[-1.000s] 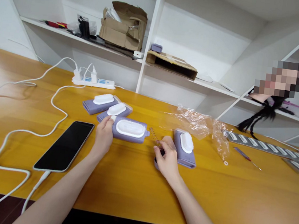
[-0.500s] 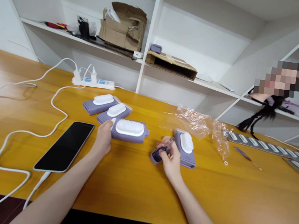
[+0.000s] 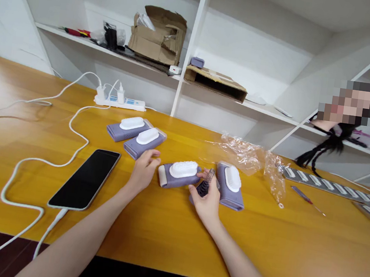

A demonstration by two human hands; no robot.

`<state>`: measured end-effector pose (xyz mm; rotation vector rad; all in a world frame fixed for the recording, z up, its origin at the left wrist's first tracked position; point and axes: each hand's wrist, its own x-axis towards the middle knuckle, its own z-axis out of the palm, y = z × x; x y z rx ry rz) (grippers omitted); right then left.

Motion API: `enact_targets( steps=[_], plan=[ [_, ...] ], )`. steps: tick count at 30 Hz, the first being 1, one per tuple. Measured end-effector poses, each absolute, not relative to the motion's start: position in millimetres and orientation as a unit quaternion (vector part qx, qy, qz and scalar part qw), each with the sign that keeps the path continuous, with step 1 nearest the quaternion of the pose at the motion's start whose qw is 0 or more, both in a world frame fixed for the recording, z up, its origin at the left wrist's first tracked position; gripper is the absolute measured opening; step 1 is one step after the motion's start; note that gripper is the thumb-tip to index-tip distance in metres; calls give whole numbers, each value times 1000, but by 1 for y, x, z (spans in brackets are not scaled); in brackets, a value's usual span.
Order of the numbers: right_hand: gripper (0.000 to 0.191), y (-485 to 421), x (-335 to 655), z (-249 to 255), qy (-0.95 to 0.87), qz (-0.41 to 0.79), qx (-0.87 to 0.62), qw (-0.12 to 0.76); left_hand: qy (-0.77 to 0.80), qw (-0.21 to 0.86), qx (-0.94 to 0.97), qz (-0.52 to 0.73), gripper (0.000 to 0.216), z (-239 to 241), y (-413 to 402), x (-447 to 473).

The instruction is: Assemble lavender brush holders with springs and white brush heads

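Note:
A purple brush [image 3: 179, 179] with a white oval pad of short bristles lies on the table between my hands. My left hand [image 3: 144, 170] is just left of it, fingers apart and holding nothing. At its right end, my right hand [image 3: 209, 200] grips a small dark ribbed piece [image 3: 204, 186]; its exact kind is unclear and my fingers partly cover it. Right of that hand lies another purple brush [image 3: 230, 192] with a smooth white oval cover. Two similar covered brushes, one in back [image 3: 128, 128] and one in front [image 3: 145, 142], rest beyond my left hand.
A phone [image 3: 86, 180] on a white cable lies at left, with a power strip [image 3: 124, 103] behind. Clear plastic wrap [image 3: 242, 153], a screwdriver [image 3: 306, 199] and grey trays [image 3: 325, 182] are at right. Shelves behind hold cardboard boxes [image 3: 159, 39] and a mannequin head [image 3: 349, 103].
My left hand has let go of the bristled brush, which now lies further right, beside my right hand. The right hand still grips the dark piece. The view has shifted slightly.

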<state>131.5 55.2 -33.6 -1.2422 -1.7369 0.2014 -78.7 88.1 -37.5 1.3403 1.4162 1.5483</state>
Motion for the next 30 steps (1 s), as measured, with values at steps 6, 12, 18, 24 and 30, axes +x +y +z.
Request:
enact_targets(
  steps=[6, 12, 18, 24, 30],
  plan=[
    [39, 60, 134, -36, -706, 80, -512, 482, 496, 237, 764, 339, 98, -36, 77, -74],
    [72, 50, 142, -23, -673, 21, -530, 515, 516, 280, 723, 365, 74, -30, 84, -89],
    [16, 24, 145, -21, -859, -83, -316, 393, 537, 415, 552, 485, 88, -11, 81, -104],
    [15, 29, 139, -27, -906, -88, -312, 271, 483, 542, 466, 506, 96, 11, 67, -117],
    [14, 30, 141, -27, -815, -187, -498, 230, 393, 583, 499, 507, 88, 24, 57, -123]
  ],
)
